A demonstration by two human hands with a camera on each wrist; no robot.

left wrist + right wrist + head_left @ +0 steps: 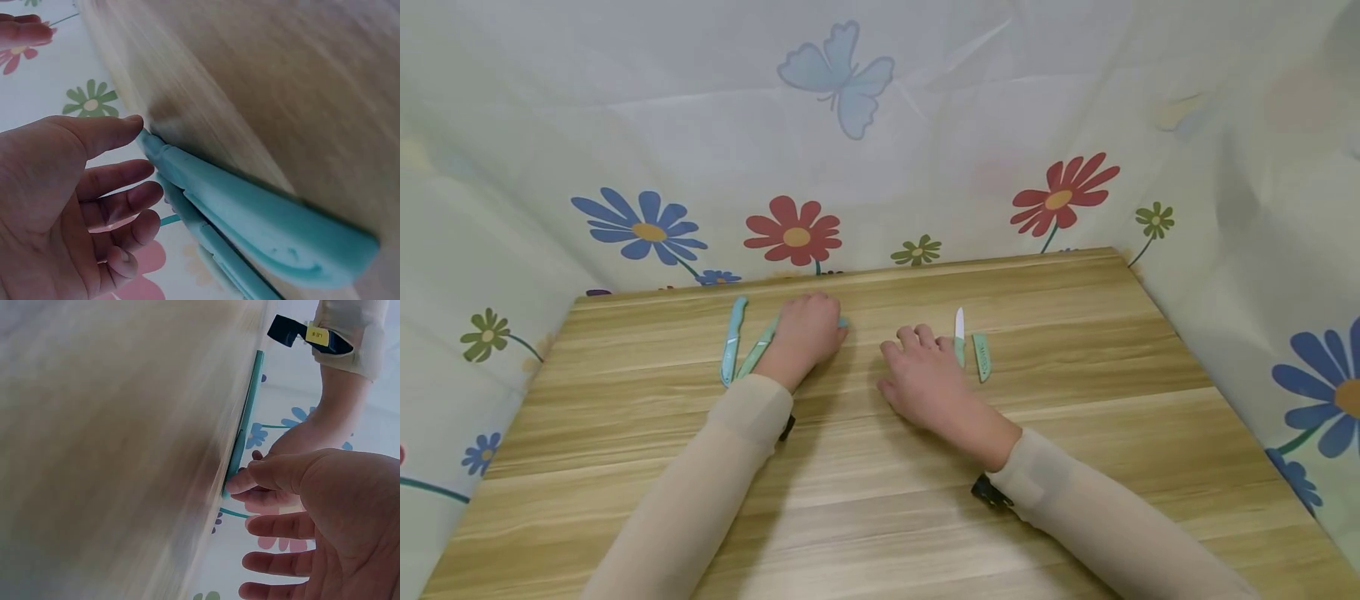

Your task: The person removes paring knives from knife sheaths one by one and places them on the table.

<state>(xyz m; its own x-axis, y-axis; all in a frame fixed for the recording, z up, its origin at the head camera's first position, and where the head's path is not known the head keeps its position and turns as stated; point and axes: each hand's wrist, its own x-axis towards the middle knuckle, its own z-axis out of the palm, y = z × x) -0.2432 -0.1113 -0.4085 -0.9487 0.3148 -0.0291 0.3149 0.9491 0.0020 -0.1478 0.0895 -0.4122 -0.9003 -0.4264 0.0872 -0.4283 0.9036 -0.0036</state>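
My left hand [808, 333] is over the far left of the table, thumb tip and loosely bent fingers at the end of a sheathed green knife [755, 357], with a gap between them. The hand hides part of this knife. A small blue piece [843, 322] shows at its right side. Left of it lies a sheathed blue knife [733, 340]. My right hand [925, 379] has its fingers spread and holds nothing. Close to its fingertips lies an unsheathed knife [959, 337] with a white blade and green handle, its lower end partly hidden. Beside that is a green sheath [982, 358].
The wood-grain table [865, 533] meets a white sheet [925, 167] printed with flowers and a butterfly at its back and sides. A black strap piece [991, 492] hangs under the right sleeve cuff.
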